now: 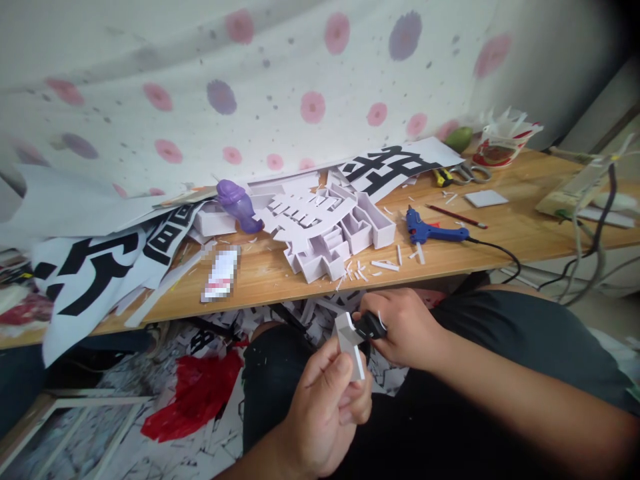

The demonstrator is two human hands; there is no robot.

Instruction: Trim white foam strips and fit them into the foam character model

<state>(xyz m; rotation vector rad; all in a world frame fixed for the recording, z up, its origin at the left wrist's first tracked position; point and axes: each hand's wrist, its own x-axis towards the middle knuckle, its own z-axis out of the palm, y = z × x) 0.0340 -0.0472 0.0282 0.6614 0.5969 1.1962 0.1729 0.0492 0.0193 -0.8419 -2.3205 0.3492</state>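
2 bare hands meet in the lower middle of the frame, below the near edge of the wooden desk [280, 283] and over the person's dark lap. The left hand [320, 407] pinches a small white foam piece [350, 341] between thumb and fingers, closed on its lower end, with the piece tilted upward. The right hand [407, 330] is wrapped tight around a small black cutter [369, 326], whose front end touches the upper edge of the foam piece. On the desk above, in the centre of the frame, a white foam letter model [327, 230] lies with 1 corner close to the near edge, scraps scattered around it. Just right of it lies a blue glue gun [433, 232], its black cord running off the edge at right. A purple bottle [239, 207] lies left of the model. Black-and-white printed sheets [95, 267] hang over the desk edge at left. Scissors [467, 173] lie at upper right. Bare wood shows between the glue gun and the cables at far right. Below the desk, at lower left, a red bag [200, 393] lies among paper cuttings.
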